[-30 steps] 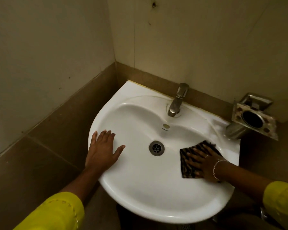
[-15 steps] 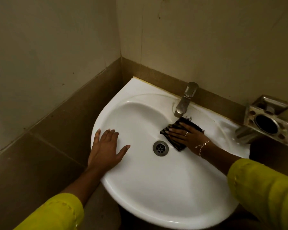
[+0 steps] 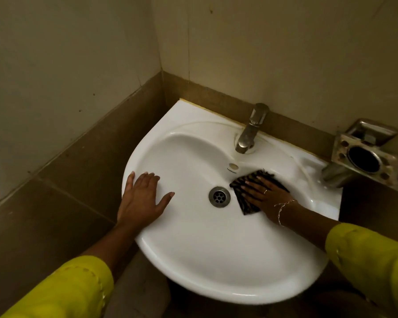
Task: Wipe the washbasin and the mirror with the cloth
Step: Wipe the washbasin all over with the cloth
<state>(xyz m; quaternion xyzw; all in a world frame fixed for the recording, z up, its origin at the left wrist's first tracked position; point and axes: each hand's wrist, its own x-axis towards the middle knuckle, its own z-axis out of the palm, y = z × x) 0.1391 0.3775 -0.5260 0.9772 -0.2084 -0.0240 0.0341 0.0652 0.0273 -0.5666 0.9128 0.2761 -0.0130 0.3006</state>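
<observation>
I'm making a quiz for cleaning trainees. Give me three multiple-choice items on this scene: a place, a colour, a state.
1. Where is the cloth? A. in the washbasin, right of the drain B. left of the drain C. held in the air
2. Colour of the sleeves? A. red B. yellow C. white
3. The left hand: A. grips the cloth B. hangs clenched C. rests flat on the rim
Answers: A, it lies under the right hand beside the drain; B, both sleeves show yellow; C, straight fingers lie on the rim.
</observation>
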